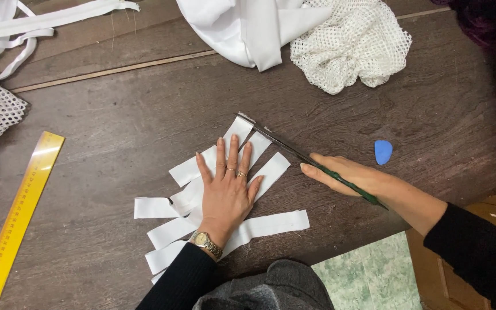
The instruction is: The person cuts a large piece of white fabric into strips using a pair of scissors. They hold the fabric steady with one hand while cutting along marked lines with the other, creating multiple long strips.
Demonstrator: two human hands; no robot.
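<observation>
The left hand (227,189) lies flat, fingers spread, pressing white fabric strips (219,198) fanned at the middle of the dark wooden table (116,126); the right hand (348,175) grips green-handled scissors (311,161), blades at the strips' far ends; blue tailor's chalk (383,151) lies toward the right edge.

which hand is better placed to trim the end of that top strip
Right, probably. The right hand already holds the scissors, their tips at the end of the top white strip. The left hand lies flat on the strips, pinning them.
</observation>
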